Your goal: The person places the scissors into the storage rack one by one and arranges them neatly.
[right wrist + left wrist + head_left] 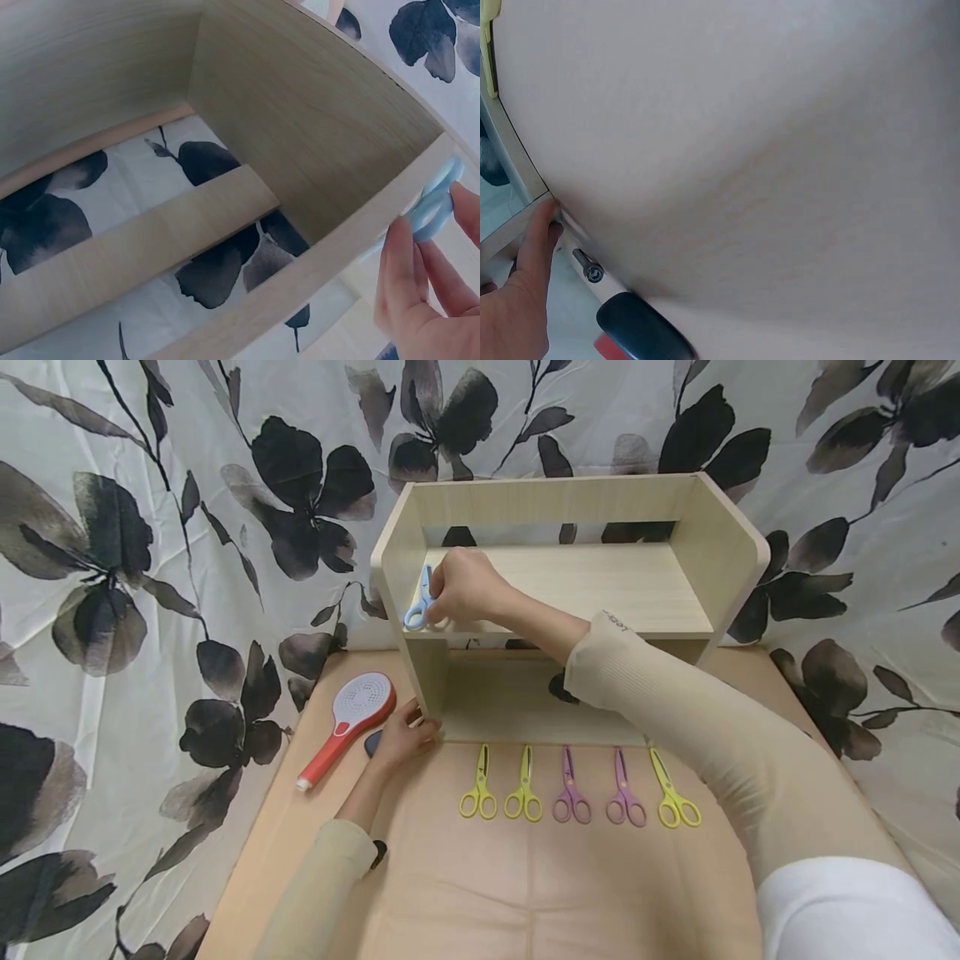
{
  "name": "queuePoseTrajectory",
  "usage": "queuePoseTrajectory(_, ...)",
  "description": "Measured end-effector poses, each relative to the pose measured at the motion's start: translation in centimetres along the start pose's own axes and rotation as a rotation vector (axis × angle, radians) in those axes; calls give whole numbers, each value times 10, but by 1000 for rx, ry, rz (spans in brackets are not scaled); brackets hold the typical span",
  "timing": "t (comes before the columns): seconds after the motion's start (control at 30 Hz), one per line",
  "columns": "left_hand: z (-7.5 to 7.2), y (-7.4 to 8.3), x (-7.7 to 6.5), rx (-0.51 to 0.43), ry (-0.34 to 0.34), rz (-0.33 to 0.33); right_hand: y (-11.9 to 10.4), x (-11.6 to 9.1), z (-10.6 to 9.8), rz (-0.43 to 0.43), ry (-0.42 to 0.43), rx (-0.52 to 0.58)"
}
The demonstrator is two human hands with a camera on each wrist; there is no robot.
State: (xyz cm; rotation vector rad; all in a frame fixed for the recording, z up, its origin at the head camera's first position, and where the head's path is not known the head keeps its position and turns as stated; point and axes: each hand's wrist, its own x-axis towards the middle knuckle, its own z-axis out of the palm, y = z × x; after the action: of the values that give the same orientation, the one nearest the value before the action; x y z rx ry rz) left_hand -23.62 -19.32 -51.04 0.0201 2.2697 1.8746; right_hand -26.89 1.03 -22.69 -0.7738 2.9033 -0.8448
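Note:
My right hand (471, 587) pinches a pair of light blue scissors (422, 602) at the left end of the upper board of a pale wooden shelf (600, 589). In the right wrist view, fingertips and thumb hold the scissors' blue handle loops (435, 206); part of the blades is hidden. Down at the shelf's lower left front corner, my left hand (405, 739) grips the side panel's edge, as the left wrist view (526, 277) also shows. In front of the shelf lies a row of yellow scissors (480, 785) and purple scissors (572, 789), handles toward me.
A red and white shower head (348, 727) lies left of the shelf. Beside my left hand sits a dark rounded object (645, 326), with a small metal piece (591, 268) near it. A floral cloth (187, 693) hangs behind and beside the table (525, 877).

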Motion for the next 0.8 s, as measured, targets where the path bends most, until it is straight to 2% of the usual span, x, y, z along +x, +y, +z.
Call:
queuePoseTrajectory(0.27, 2, -2, 3, 9, 4, -12, 6, -3, 6, 25, 4, 28)
queuePoseTrajectory(0.5, 4, -3, 3, -9, 10, -17, 8, -5, 11, -11, 25, 43)
queuePoseTrajectory(0.8, 5, -1, 2, -11, 45, -9, 6, -10, 13, -3, 34, 29)
